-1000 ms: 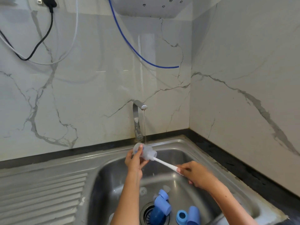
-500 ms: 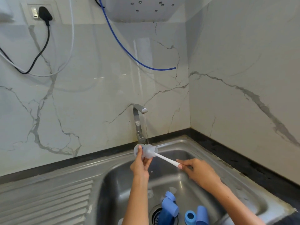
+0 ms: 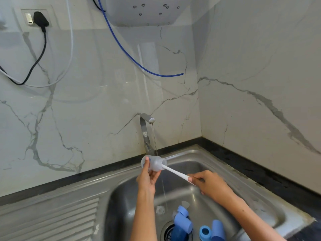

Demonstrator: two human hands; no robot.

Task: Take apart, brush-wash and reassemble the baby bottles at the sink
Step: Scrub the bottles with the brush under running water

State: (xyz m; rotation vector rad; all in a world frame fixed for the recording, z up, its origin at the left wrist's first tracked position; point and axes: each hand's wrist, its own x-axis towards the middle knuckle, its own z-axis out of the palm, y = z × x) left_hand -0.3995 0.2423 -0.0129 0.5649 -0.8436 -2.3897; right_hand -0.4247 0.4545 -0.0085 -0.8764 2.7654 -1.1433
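Frame ctr: left hand (image 3: 147,178) grips translucent plastic bottle part (image 3: 153,164) under thin tap stream, right hand (image 3: 209,186) pinches white brush handle (image 3: 175,173) w/ head inside it.

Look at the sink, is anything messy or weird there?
Nothing looks broken or spilled. Blue plastic bottle parts lie jumbled round the round metal drain, taken apart for washing. One oddity: a loose blue hose hangs across the marble wall, its end joined to nothing.
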